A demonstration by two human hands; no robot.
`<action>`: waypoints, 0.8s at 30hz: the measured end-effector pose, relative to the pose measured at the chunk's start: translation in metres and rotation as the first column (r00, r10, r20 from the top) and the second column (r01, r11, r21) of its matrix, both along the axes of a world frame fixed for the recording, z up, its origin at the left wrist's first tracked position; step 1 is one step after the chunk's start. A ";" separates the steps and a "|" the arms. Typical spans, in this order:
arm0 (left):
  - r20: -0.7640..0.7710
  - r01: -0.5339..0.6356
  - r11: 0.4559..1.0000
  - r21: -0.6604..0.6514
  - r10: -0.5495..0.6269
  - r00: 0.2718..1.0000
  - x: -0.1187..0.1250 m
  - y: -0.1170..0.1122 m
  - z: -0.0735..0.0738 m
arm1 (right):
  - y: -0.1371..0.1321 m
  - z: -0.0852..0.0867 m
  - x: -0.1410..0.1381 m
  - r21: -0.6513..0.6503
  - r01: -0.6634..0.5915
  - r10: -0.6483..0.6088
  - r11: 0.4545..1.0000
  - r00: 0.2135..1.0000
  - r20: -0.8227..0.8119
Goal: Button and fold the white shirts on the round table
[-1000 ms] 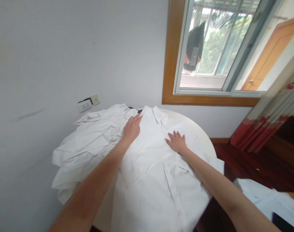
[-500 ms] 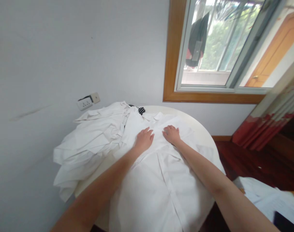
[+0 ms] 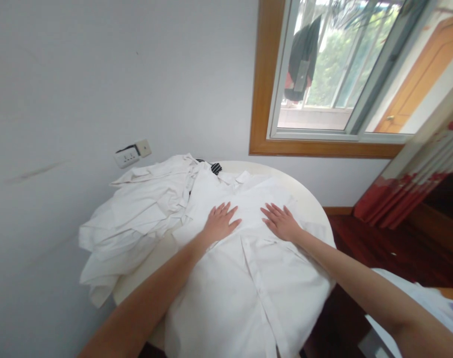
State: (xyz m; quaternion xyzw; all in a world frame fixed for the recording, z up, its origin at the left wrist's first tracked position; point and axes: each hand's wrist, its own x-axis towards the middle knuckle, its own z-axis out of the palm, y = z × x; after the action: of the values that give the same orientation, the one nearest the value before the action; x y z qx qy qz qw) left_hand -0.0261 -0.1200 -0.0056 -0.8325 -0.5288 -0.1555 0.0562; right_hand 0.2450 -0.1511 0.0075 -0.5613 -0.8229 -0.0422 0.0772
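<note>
A white shirt (image 3: 245, 273) is spread over a round cream table (image 3: 301, 186), its collar toward the wall and its buttoned front facing up. The lower part hangs over the near edge. My left hand (image 3: 221, 223) lies flat on the left side of the shirt's upper part, fingers spread. On the right side, my right hand (image 3: 281, 221) also rests flat with its fingers apart. Both palms press on the cloth without gripping it. Creases run across the shirt just below the hands.
A heap of white garments (image 3: 137, 214) covers the table's left side against the wall. A black-and-white striped item (image 3: 216, 168) lies at the back. A wall socket (image 3: 127, 156) sits above the heap. White cloth or paper (image 3: 409, 293) is at the lower right.
My hands have moved apart and slightly nearer to me across the shirt, the right one shifting to the right. Their fingers are more spread now.
</note>
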 end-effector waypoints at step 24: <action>0.101 0.625 0.780 0.014 -0.623 0.776 0.005 -0.027 0.032 | -0.026 0.030 0.059 0.016 0.437 -0.437 0.899 0.898 0.049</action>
State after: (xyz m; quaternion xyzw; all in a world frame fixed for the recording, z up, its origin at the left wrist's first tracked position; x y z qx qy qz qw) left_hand -0.0211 -0.1466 0.0263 -0.9523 -0.2269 -0.2013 -0.0335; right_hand 0.3036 -0.1775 0.0373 -0.7301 -0.6777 -0.0746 0.0457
